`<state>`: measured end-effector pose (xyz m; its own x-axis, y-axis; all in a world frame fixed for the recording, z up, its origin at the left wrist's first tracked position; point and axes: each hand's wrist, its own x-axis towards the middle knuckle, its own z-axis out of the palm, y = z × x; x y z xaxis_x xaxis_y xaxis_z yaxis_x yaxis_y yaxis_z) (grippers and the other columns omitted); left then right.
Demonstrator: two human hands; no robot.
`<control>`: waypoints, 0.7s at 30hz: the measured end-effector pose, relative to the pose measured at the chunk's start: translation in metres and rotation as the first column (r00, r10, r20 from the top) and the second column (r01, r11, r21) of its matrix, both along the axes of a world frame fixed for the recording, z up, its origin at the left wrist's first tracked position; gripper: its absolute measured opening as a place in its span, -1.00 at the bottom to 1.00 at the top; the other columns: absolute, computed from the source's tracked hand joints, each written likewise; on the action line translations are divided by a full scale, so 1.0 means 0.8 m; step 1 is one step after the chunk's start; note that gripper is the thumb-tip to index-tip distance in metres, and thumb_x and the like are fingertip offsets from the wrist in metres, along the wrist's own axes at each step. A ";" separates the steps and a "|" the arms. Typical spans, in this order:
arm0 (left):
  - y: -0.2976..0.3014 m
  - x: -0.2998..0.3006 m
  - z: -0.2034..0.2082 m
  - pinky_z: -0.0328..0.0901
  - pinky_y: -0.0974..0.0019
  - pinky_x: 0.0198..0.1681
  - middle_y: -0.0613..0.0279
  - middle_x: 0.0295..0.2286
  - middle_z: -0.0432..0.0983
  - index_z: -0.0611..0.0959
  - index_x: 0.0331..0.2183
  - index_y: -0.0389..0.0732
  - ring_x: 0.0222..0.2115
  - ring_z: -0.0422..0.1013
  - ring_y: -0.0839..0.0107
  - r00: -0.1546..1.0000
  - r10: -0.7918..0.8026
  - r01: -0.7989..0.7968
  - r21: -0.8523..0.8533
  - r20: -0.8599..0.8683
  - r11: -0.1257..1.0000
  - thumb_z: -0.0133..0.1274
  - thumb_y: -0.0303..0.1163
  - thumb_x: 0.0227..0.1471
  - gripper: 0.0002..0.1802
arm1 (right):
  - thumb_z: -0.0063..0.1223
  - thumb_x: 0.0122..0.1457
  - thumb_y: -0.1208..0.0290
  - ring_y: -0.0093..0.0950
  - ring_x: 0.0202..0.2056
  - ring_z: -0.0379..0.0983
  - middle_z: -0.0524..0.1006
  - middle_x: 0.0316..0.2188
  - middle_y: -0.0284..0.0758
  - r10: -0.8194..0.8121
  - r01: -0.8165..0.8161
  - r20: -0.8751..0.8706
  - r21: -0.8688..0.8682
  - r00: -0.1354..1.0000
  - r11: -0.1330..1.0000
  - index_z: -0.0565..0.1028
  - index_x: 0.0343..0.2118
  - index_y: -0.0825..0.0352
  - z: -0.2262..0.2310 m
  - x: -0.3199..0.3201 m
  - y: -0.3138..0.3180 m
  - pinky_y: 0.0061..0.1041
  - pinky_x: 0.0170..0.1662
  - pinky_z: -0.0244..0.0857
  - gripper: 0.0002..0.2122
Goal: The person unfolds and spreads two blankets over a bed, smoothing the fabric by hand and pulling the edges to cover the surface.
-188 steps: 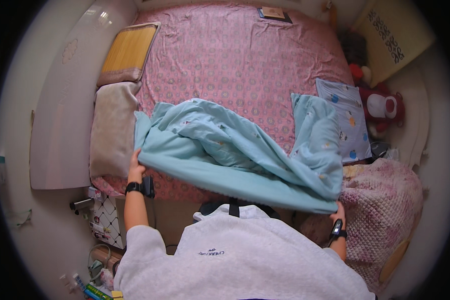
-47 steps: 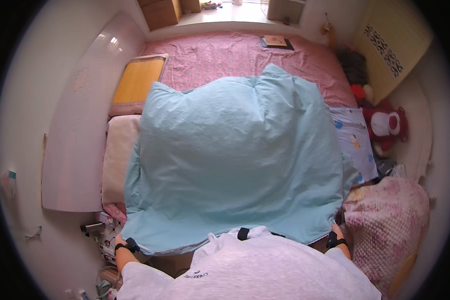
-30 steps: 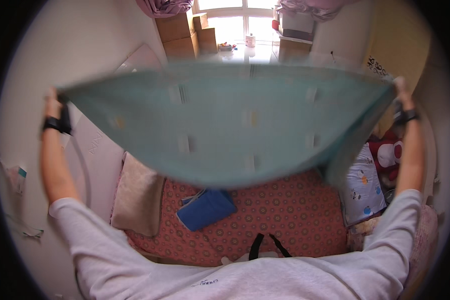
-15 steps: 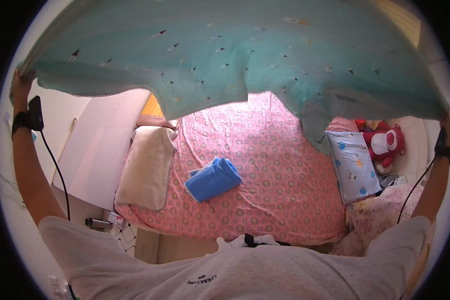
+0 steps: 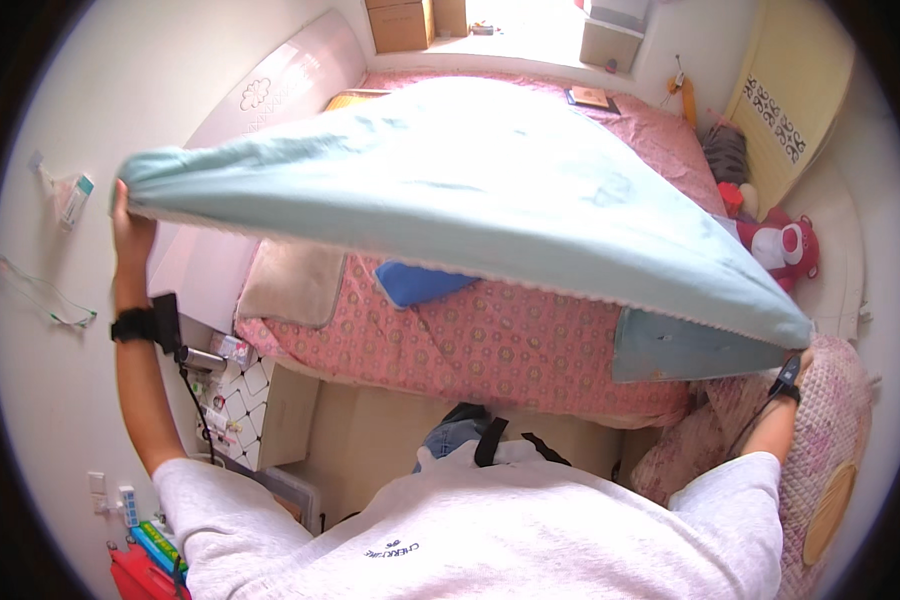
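Observation:
A light teal blanket [image 5: 450, 225] is stretched wide between my two hands, billowing away from me over the bed [image 5: 530, 350] with its pink patterned sheet. My left hand [image 5: 135, 228] grips one near corner, raised at the left. At the right, and lower, my right hand [image 5: 798, 362] holds the other near corner; its fingers are partly hidden. Under the blanket's near hem, a folded blue cloth [image 5: 420, 284] shows in part on the sheet. Left of it lies a beige pad [image 5: 292, 285], its far part covered from sight.
A pale headboard [image 5: 300, 75] stands left, above a bedside cabinet [image 5: 275, 410]. On the right are a red plush bear [image 5: 785, 250] and a floral quilted cover [image 5: 825, 430]. Cardboard boxes [image 5: 400, 25] sit at the far window; a book [image 5: 592, 97] lies on the far bed.
Both hands have come down and inward with the blanket. It has swung from hanging upright before me to spreading out over the bed, covering more of the blue cloth. My view has tilted up.

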<state>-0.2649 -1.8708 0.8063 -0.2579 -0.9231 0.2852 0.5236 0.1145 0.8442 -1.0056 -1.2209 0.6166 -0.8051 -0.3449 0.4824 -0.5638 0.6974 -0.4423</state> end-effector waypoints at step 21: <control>0.186 -0.043 -0.465 0.04 0.21 -0.17 0.24 -0.29 0.25 0.30 -0.27 -0.20 -0.25 0.17 0.31 0.972 0.227 -0.154 0.883 0.056 0.444 -0.41 -0.12 -0.10 -0.58 | -0.29 -0.28 -0.19 -0.30 -0.05 -0.11 -0.07 -0.06 -0.24 0.651 0.770 0.550 -0.024 -0.522 0.638 -0.23 -0.05 0.16 -0.328 0.548 -0.375 -0.11 -0.11 -0.24 -0.23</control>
<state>-0.2993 -1.7217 0.4343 -0.0586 -0.7152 -0.6965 0.6395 -0.5626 0.5239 -0.5674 -1.5209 0.3545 -0.0221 -0.5461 -0.8374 0.9937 -0.1044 0.0418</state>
